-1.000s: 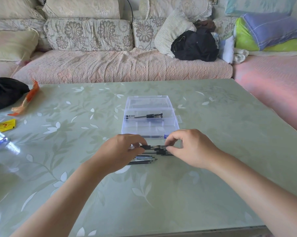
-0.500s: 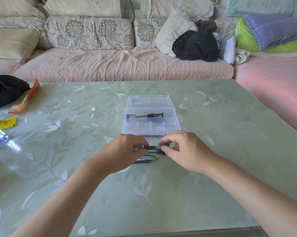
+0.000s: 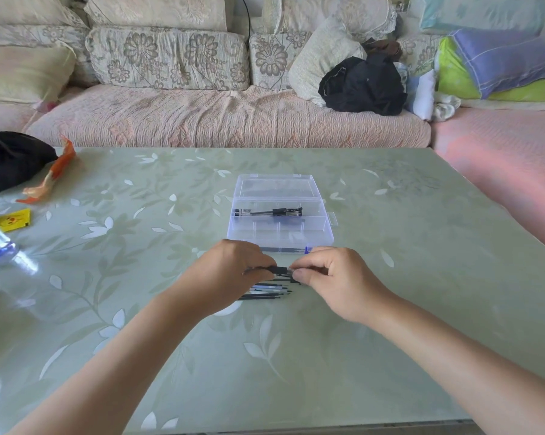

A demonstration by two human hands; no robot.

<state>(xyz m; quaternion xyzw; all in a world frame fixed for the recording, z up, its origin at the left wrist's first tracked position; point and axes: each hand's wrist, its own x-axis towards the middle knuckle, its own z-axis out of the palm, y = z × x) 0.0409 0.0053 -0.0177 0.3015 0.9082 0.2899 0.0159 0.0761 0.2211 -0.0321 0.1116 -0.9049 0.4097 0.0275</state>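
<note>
**Two hands hold one pen over a loose pile, clear box waiting just behind**

Nearest the viewer, two bare forearms reach in over a pale green, leaf-print worktop [image 3: 296, 356]. The left hand [image 3: 230, 271] & right hand [image 3: 331, 277] meet at centre, holding a single black pen [image 3: 280, 270] roughly level btwn them. Left hand: fingers curled over the pen's left end. Right hand: thumb & forefinger pinch the right end, other fingers loosely bent. Can't tell if a cap is being pressed on or the pen is simply being lifted.

Directly under the hands, a pile of pens [image 3: 265, 293] lies side by side on the worktop. Just beyond sits a clear plastic box [image 3: 280, 243] w/ its lid [image 3: 277, 186] folded back flat. A blue-capped pen [image 3: 296, 249] runs along the box's front edge; inside or outside, can't tell. The boxed pens [image 3: 271, 211] rest lengthwise in the rear compartment.

To do this step well, prob.: keep the pen level, raise it straight up so it doesn't drag the pile, clear the front wall, then lay it lengthwise, parallel w/ those already inside.

Further off at left: a black bag [image 3: 10, 158], an orange wrapper [image 3: 51, 174], a yellow card [image 3: 14, 219]. Farthest back: a floral sofa [image 3: 227, 120] w/ a black garment [image 3: 362, 81].
</note>
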